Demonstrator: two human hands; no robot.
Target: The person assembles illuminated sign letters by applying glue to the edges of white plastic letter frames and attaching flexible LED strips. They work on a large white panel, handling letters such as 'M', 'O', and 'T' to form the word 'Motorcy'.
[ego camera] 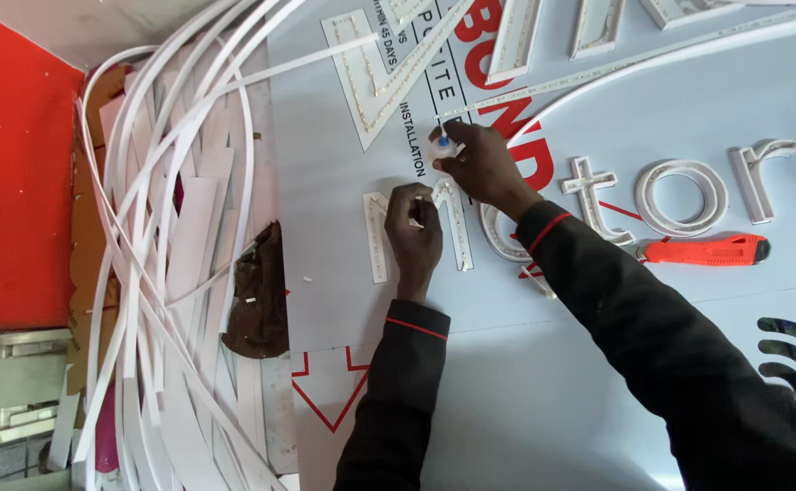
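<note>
Letter (416, 232) shell, white plastic, lies on the pale sheet (343, 182) under both hands.
Left hand (413, 232) presses flat on the letter, fingers together; right hand (481, 164), just above it, pinches a small glue bottle (443, 145). The letter looks light, thin-walled and stiff but easily cracked, best held by its rims. An orange knife (707, 249) lies right of it; white strips (170, 255) tangle to its left.

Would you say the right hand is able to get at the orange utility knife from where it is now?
Probably yes: the orange utility knife lies uncovered beside the right forearm, but the right hand holds a small bottle.
</note>
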